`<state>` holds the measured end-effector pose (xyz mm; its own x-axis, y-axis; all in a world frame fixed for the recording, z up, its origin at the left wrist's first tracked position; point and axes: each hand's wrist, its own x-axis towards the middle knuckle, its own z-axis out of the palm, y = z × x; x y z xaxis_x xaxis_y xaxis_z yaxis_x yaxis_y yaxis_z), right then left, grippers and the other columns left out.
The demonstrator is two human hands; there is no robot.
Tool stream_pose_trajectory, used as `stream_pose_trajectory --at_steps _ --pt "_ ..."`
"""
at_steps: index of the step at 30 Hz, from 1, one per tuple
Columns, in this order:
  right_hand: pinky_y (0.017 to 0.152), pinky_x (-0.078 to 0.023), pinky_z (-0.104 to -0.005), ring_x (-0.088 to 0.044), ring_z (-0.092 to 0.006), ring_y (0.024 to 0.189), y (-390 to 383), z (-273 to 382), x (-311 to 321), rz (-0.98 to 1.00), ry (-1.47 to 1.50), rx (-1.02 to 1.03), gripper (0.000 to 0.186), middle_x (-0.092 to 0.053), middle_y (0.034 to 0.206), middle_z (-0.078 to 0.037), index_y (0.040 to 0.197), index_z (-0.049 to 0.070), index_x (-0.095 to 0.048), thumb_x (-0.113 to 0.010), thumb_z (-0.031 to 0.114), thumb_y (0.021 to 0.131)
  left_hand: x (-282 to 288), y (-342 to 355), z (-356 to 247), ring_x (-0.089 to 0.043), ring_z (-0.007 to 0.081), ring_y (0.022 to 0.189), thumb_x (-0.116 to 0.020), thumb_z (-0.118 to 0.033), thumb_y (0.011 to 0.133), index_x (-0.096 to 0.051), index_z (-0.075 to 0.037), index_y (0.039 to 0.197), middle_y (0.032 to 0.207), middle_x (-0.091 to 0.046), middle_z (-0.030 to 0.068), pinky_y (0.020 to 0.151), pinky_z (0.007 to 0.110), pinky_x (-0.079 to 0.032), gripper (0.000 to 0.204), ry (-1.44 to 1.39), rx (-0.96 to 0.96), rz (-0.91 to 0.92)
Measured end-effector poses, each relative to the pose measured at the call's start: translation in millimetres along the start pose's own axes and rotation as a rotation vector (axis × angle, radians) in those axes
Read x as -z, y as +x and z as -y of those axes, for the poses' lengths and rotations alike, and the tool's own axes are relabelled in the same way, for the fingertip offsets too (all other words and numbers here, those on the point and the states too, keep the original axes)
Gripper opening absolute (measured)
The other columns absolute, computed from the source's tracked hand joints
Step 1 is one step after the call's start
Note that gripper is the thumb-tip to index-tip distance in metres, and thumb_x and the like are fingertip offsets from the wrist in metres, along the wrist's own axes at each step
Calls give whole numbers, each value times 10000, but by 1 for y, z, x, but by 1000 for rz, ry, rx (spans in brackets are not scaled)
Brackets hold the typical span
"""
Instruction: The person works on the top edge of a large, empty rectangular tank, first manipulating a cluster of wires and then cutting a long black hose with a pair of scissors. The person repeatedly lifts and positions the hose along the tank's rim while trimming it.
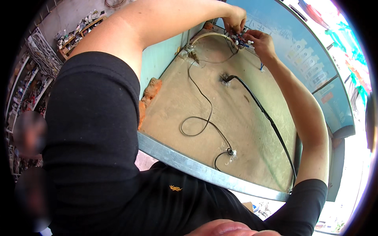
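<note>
Head view is giving me both hands working far out at arm's reach, and I am starting at the fingertips. Fingers of my left hand (235, 19) are bunching together, pinching down on a small tangled cluster of thin dark and coloured wires (238, 39) at the far end of the panel. Fingers of my right hand (260, 42) are curling in from the other side, thumb and forefinger closing on the same cluster, where small white and blue pieces are showing; whether they are connectors I cannot tell at this size. The two hands are sitting just beside each other, the cluster between them.

Moving outward, the cluster is lying at the far edge of a flat tan weathered board (244, 129), next to a pale curved tube (208, 35) bending along that edge. A thin black wire (201, 92) is running from the cluster area down the board, looping once and ending at a small fixing near the near edge. A thicker black cable (271, 122) is leaving a hole in mid-board and running toward my right elbow. A grey metal rail (204, 171) is framing the board's near edge, pressing against my black shirt (94, 149). A blue printed panel (307, 59) is standing beyond my right forearm.
</note>
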<state>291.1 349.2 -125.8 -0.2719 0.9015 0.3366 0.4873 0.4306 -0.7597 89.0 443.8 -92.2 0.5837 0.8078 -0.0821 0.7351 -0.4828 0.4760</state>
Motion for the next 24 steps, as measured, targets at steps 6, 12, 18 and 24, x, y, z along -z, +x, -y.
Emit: stream_pose_trajectory --at_steps 6,12,18,24 --pt "534 -367 -256 -461 -43 614 -2 -22 13 -16 21 3 300 -686 822 24 1093 43 -748 -791 251 881 -13 -40 -66 -740 185 753 -756 -40 857 -740 24 965 887 -747 110 650 313 -634 127 -61 45 -21" --pt "533 -368 -253 -462 -41 608 -2 -19 10 -21 49 -3 270 -679 827 27 1070 46 -735 -777 239 884 -15 -33 -62 -739 199 783 -737 -14 877 -729 27 1026 941 -746 118 700 332 -643 154 -73 47 -10" --pt "597 -417 -252 -539 -66 680 -3 -16 15 23 8 -86 271 -700 874 1 1081 34 -731 -765 222 889 -16 -36 -62 -738 187 781 -748 -37 871 -730 27 996 904 -745 118 693 322 -636 141 -83 43 -33" --pt "760 -471 -259 -629 -108 875 11 -22 15 99 91 -55 294 -724 962 -46 1128 -4 -707 -732 156 882 -14 -35 -56 -734 165 773 -757 -88 875 -743 20 964 868 -744 101 675 306 -623 141 -118 44 -15"
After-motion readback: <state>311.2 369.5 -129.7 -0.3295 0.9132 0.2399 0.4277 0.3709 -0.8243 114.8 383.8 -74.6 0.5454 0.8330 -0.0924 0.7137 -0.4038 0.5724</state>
